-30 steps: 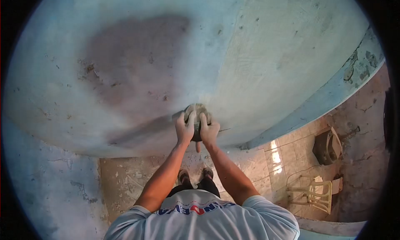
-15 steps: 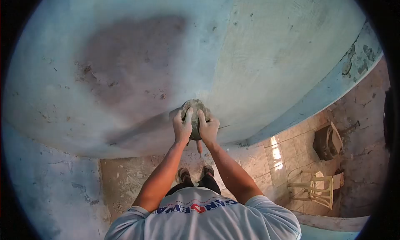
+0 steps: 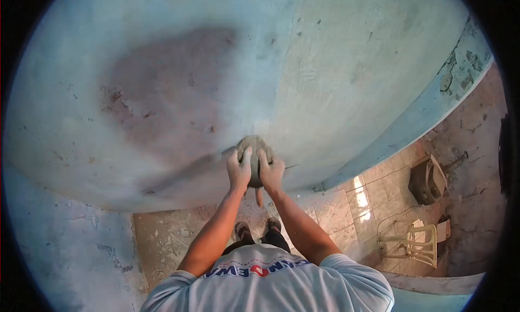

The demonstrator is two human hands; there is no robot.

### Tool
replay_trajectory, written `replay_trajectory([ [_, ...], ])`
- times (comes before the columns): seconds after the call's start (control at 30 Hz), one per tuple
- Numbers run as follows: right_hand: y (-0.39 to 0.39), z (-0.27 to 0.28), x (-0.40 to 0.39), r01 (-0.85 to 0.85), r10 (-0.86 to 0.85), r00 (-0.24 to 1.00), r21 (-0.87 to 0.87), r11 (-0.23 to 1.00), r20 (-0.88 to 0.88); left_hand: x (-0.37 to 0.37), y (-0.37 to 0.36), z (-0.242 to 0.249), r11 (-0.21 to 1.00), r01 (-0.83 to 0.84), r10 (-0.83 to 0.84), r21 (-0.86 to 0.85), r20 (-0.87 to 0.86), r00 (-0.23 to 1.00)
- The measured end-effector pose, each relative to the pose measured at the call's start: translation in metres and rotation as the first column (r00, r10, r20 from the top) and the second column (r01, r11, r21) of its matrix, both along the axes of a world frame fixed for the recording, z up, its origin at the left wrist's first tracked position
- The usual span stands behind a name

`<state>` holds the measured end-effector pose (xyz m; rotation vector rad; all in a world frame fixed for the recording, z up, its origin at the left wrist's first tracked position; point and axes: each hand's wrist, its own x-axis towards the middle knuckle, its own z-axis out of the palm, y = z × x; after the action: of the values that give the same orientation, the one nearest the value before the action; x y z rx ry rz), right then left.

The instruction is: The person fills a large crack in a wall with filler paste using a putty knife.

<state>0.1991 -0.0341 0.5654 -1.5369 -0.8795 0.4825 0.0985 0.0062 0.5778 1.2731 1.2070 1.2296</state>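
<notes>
Both my hands grip a rounded, dusty grey-green tool [image 3: 253, 171] from its two sides, in front of the pale blue wall [image 3: 336, 95]. My left hand [image 3: 239, 168] is closed on its left side and my right hand [image 3: 272, 171] on its right side, with both thumbs lying on its face. A short brownish piece [image 3: 259, 197] sticks out below it. The tool's far side is hidden, so contact with the wall is hard to tell. Left of the hands, the wall bears a large dark shadow and chipped spots.
At the lower right are a pale plastic chair [image 3: 422, 244] and a dark boxy object like an old television [image 3: 428, 181] on the tiled floor [image 3: 336, 211]. A low ledge [image 3: 433, 284] lies behind the chair. Flaking plaster [image 3: 449, 73] marks the wall's right edge.
Both hands and the tool sit slightly lower in the view, still held together. The whole scene has shifted a little with the camera.
</notes>
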Motion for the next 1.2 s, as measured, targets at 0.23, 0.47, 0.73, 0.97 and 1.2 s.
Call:
replay_trajectory([
  [0.23, 0.015, 0.031, 0.0, -0.013, 0.016, 0.998, 0.057, 0.998, -0.057, 0.001, 0.011, 0.022, 1.0, -0.01, 0.012, 0.019, -0.08, 0.997],
  [0.47, -0.008, -0.01, 0.004, 0.025, -0.02, 0.999, -0.092, 0.995, 0.049, -0.004, 0.001, -0.03, 0.991, 0.087, -0.075, 0.103, -0.112, 0.991],
  [0.73, 0.019, -0.006, 0.007, -0.027, 0.035, 0.983, 0.046, 0.999, -0.178, 0.004, 0.011, 0.009, 0.997, 0.029, -0.023, 0.076, -0.071, 0.997],
  [0.97, -0.012, -0.08, 0.004, 0.03, -0.03, 0.999, -0.029, 0.999, -0.013, 0.001, -0.004, -0.082, 0.994, 0.014, 0.011, 0.105, -0.237, 0.971],
  [1.2, 0.026, 0.03, 0.009, -0.075, 0.08, 0.994, 0.067, 0.995, -0.076, 0.004, 0.022, 0.045, 0.976, 0.002, -0.015, 0.219, 0.054, 0.998],
])
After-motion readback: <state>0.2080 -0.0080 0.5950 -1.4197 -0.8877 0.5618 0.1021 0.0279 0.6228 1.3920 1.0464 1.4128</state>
